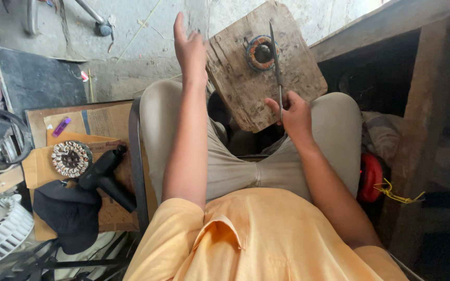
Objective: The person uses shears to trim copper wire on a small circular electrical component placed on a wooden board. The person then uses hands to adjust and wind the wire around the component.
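- far left of both hands, a second coil (pixel 72 158) sits on cardboard (pixel 37 166) by a black tool (pixel 102 171)
- left hand (pixel 190 49) open, raised beside the board (pixel 264 78), holding nothing
- coil (pixel 260 52) on the board, between the hands
- right hand (pixel 294 113) closed round a thin blade (pixel 276 62) lying across the coil

On flattened cardboard (pixel 100 122) at left: a round wound stator (pixel 72 158), a black power tool (pixel 105 177), a dark cloth (pixel 71 213), a small purple lighter (pixel 61 126). Beyond it, a dark slab (pixel 37 78) on the concrete floor (pixel 141 41). At lower left, a white fan guard (pixel 1 229). By the right knee, a red object (pixel 372 177) with yellow cord (pixel 397 195), beside dark wooden framing (pixel 433 104).
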